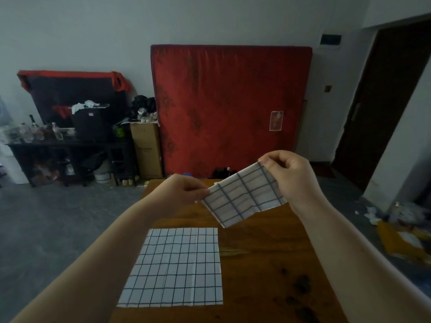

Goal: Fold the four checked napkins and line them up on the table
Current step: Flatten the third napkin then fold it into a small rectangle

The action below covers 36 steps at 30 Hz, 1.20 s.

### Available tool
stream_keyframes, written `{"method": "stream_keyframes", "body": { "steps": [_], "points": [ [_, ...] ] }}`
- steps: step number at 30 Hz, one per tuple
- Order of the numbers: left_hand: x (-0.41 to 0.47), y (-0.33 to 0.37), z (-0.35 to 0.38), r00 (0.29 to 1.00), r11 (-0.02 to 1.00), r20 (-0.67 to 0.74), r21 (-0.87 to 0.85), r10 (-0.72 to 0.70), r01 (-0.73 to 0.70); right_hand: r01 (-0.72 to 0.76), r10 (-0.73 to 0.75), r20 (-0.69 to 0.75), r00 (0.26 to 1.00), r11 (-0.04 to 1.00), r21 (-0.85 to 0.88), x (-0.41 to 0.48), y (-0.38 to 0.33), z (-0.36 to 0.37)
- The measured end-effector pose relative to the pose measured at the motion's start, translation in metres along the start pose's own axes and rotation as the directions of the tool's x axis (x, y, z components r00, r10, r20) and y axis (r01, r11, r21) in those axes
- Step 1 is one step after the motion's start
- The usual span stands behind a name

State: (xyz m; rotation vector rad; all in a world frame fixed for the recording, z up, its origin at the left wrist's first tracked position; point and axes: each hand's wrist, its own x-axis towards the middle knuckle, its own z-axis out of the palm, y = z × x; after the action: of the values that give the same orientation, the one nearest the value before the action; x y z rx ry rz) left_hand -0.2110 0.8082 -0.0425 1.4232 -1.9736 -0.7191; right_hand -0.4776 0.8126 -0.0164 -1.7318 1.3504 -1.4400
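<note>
in the air: a small white cloth napkin with dark checked lines is held up over the far half of the bench, clear of the wood. It is tilted, with its right end higher than its left. It looks doubled over into an oblong, though the layers are hard to count from this angle.
left hand: the grip is a pinch, thumb against fingertips, on the raised napkin's lower left corner. The bare forearm reaches in from the lower left.
right hand: the grip pinches the raised napkin's upper right corner, thumb on top and fingers curled in behind the edge.
on the bench: a larger white cloth napkin with a thin black grid lies spread flat on the near left part. It sits below and to the left of the raised one and apart from it. Faint crease lines run from its near edge to its far edge.
bench: a brown wooden bench, with dark stains on its near right part.
behind: a red padded mattress stands upright against the pale wall beyond the far end of the bench. A brown cardboard box stands just to its left. Farther left is a dark low shelf unit carrying clear glass bottles.
right side: a dark doorway.
</note>
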Motion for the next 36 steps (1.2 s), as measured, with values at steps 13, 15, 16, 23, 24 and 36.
{"method": "stream_keyframes", "body": {
  "steps": [13, 15, 16, 23, 24, 36],
  "points": [
    [0.014, 0.042, 0.006, 0.985, 0.982, -0.119, 0.152, 0.128, -0.109, 0.115, -0.113, 0.037, 0.993, 0.992, -0.057, -0.006, -0.007, 0.009],
    [0.014, 0.041, 0.007, 0.979, 0.981, -0.155, 0.162, 0.134, -0.109, 0.16, -0.156, 0.055, 0.986, 0.984, -0.082, -0.01, -0.009, 0.008],
    [0.014, 0.041, 0.008, 0.973, 0.982, -0.183, 0.154, 0.141, -0.114, 0.185, -0.179, 0.069, 0.982, 0.978, -0.101, -0.013, -0.009, 0.008],
    [0.018, 0.044, 0.014, 0.91, 0.987, -0.382, 0.057, 0.16, -0.15, 0.247, -0.216, 0.313, 0.925, 0.967, -0.06, -0.031, -0.018, 0.009],
    [0.019, 0.045, 0.014, 0.906, 0.989, -0.398, 0.022, 0.145, -0.148, 0.239, -0.206, 0.343, 0.916, 0.97, -0.056, -0.032, -0.018, 0.009],
    [0.013, 0.06, 0.025, 0.962, 0.952, -0.215, -0.219, 0.168, -0.215, 0.131, -0.077, 0.285, 0.955, 0.975, -0.178, -0.017, -0.002, 0.012]
  ]
}}
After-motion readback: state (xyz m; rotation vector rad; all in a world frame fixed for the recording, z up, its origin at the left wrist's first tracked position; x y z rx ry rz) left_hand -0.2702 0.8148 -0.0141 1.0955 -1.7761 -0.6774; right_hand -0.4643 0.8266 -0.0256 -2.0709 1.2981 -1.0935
